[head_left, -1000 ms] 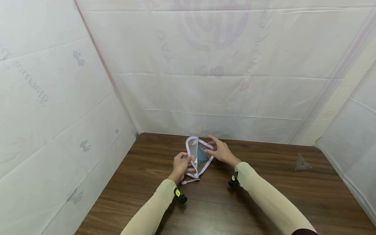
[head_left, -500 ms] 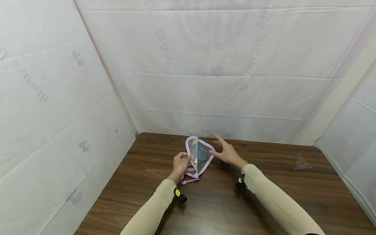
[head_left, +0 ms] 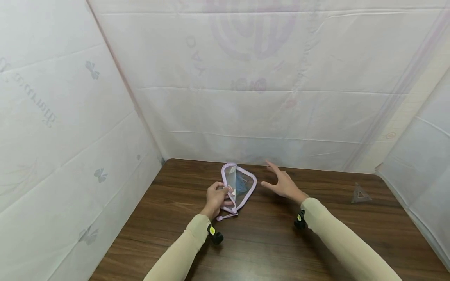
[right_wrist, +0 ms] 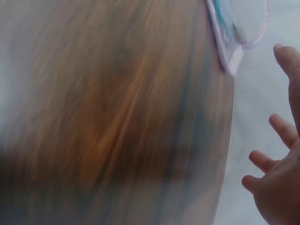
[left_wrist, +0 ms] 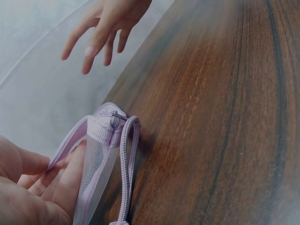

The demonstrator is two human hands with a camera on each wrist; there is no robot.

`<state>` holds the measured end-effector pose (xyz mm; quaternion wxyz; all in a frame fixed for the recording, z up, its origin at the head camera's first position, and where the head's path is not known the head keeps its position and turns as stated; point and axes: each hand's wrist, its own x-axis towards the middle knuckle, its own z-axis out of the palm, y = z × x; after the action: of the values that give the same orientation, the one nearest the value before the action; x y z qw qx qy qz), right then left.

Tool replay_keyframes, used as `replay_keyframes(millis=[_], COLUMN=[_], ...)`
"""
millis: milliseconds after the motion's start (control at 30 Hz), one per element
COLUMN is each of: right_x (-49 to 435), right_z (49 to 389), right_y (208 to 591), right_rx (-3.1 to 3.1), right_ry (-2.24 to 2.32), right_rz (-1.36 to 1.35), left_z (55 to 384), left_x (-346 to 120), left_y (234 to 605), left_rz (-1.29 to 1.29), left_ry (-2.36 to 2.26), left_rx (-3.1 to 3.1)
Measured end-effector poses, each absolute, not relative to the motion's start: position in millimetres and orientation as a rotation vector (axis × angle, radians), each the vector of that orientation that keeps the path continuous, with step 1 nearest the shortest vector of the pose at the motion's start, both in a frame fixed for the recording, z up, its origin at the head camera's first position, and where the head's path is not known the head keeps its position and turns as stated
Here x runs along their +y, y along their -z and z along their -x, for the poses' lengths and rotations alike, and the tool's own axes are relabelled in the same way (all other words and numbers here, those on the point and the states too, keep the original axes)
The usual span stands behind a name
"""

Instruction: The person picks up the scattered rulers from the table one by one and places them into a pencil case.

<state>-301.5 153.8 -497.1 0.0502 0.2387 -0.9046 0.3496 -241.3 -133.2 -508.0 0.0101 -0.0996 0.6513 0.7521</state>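
Note:
A see-through zip pouch (head_left: 252,190) with lilac trim stands on the table with its mouth spread. My left hand (head_left: 215,197) grips the near-left edge, thumb on one side and fingers behind it in the left wrist view. From the zipper end hangs a lilac cord loop (left_wrist: 125,168). Inside the pouch shows a bluish, triangular set square (head_left: 241,183). To the right of the pouch, my right hand (head_left: 284,185) hovers with fingers spread and nothing in them. The right wrist view shows that hand apart from the pouch.
A clear set square (head_left: 356,195) lies on the wooden table (head_left: 316,234) at the far right. White printed sheeting (head_left: 225,109) walls the back and both sides. The pouch is close to the table's back edge.
My right hand has drawn away from the pouch, moving right, with its fingers spreading. My left hand and the pouch have stayed in place.

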Motion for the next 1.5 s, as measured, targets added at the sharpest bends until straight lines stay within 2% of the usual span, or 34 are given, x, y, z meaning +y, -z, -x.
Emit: replay_keyframes(millis=[400,833,1500], right_x=[202,249,295], right_z=[295,293,281], right_y=[497,498,497], right_rx=[-2.743,-2.804,-2.901], right_ry=[-0.772,-0.728,-0.729], right_rz=[-0.698,-0.584,-0.456], left_z=[242,245,244], left_x=[-133,-134,-137], left_y=[508,506,507], left_rz=[0.314,0.331,0.343], left_ry=[-2.354,-2.346,-2.337], left_rx=[2.025,2.027,2.023])
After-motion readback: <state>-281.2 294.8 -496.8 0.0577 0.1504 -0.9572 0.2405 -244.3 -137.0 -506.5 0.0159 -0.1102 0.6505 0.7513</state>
